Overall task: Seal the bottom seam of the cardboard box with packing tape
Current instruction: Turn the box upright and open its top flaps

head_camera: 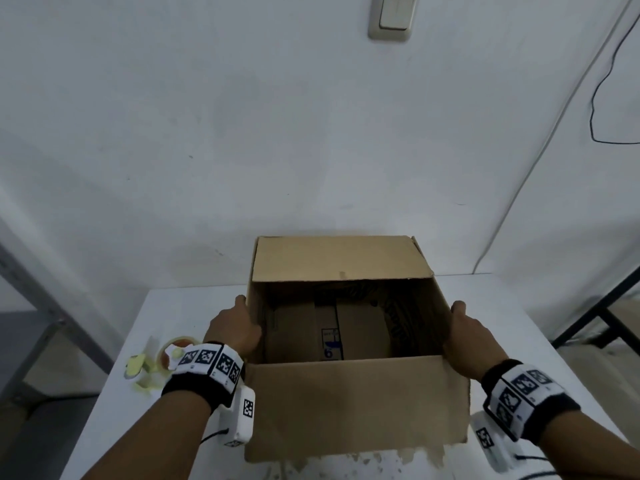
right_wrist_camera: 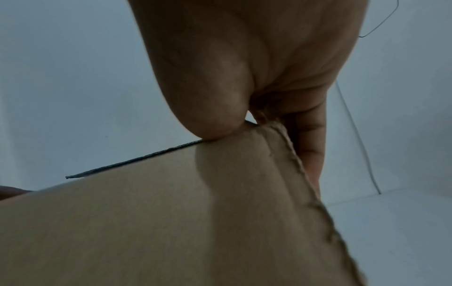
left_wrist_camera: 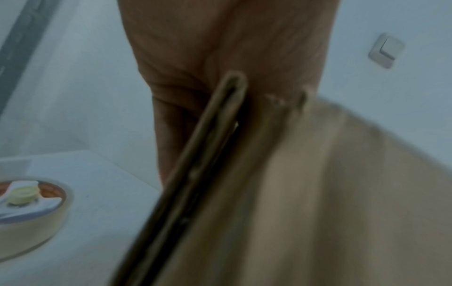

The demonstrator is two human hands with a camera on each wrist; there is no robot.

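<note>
A brown cardboard box (head_camera: 356,403) stands upright on the white table (head_camera: 173,306), its top open and its far flap raised. Inside, the bottom flaps (head_camera: 360,327) meet along a strip with blue print. My left hand (head_camera: 235,327) grips the box's left wall; in the left wrist view that wall's edge (left_wrist_camera: 210,147) runs into the palm (left_wrist_camera: 220,48). My right hand (head_camera: 467,337) grips the right wall, with the thumb (right_wrist_camera: 210,108) on the cardboard's top edge (right_wrist_camera: 171,212) and the fingers outside. A roll of packing tape (head_camera: 175,355) lies flat left of the box.
A white and yellow-green small object (left_wrist_camera: 22,195) sits on the tape roll (left_wrist_camera: 29,218), and yellow-green scraps (head_camera: 136,367) lie beside it. The wall behind carries a light switch (head_camera: 393,15) and a black cable (head_camera: 602,98). A dark metal frame (head_camera: 599,306) stands at the right.
</note>
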